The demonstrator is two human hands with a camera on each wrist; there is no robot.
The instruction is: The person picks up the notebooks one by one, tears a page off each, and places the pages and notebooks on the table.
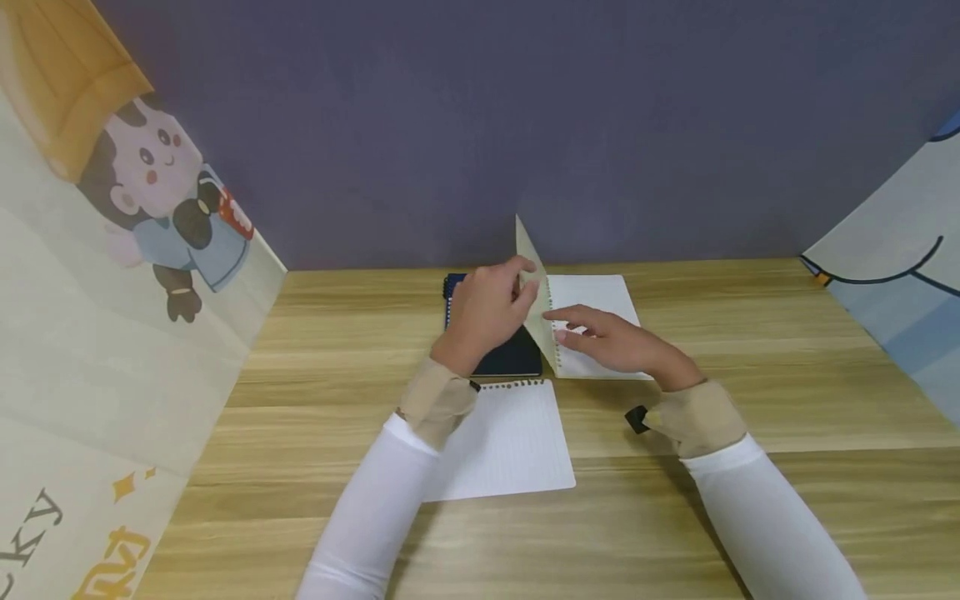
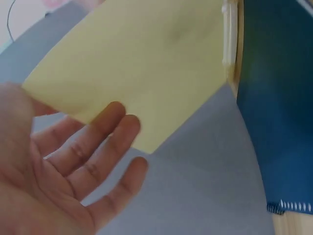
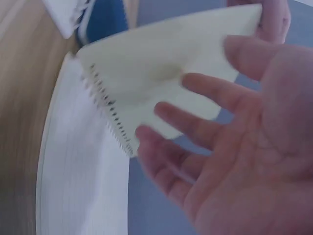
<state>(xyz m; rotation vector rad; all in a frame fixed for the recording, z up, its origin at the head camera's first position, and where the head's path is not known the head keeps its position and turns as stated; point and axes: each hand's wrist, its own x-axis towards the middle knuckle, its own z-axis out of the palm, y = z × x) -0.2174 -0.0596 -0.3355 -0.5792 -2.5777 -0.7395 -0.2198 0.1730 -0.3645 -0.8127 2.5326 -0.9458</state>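
Note:
A spiral-bound notebook [image 1: 595, 292] lies toward the back of the table with lined white pages showing. Its cream cover [image 1: 529, 243] stands raised along the row of binding holes. My left hand [image 1: 487, 307] pinches a corner of that cover; in the left wrist view the other fingers of the left hand [image 2: 68, 169] are spread near its edge. Over the white page hovers my right hand [image 1: 617, 342], fingertips close to the binding. The right wrist view shows the fingers of the right hand [image 3: 234, 122] spread and relaxed in front of the cover [image 3: 161, 54]; contact cannot be told.
A dark notebook [image 1: 510, 360] lies under and beside the left hand, partly hidden; its blue part [image 2: 279, 98] shows in the left wrist view. Nearer the front is a loose lined sheet [image 1: 510, 442] with torn holes. A dark wall panel [image 1: 480, 133] rises behind the table.

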